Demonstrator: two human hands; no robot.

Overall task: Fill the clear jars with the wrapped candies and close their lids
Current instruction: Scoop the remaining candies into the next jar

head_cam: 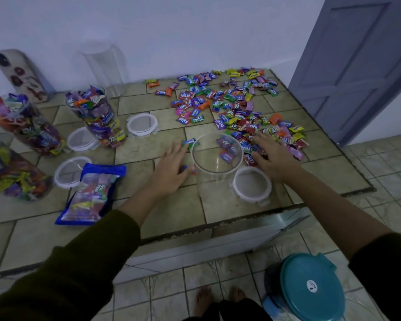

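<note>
The clear jar (218, 167) stands open on the tiled surface (178, 212), just beside the heap of wrapped candies (236, 105). Only a few are inside, so I judge the way for each handful is short. The right hand (272, 156) rests on the heap's near edge and the left hand (171, 169) lies flat at the jar's other side, both with fingers apart and gripping nothing, probably to gather sweets. A lid (251, 184) waits just beside the jar.

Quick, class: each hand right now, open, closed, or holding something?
Left hand: open, fingers straight beside the clear jar.
Right hand: open, fingers spread over the loose candies.
</note>
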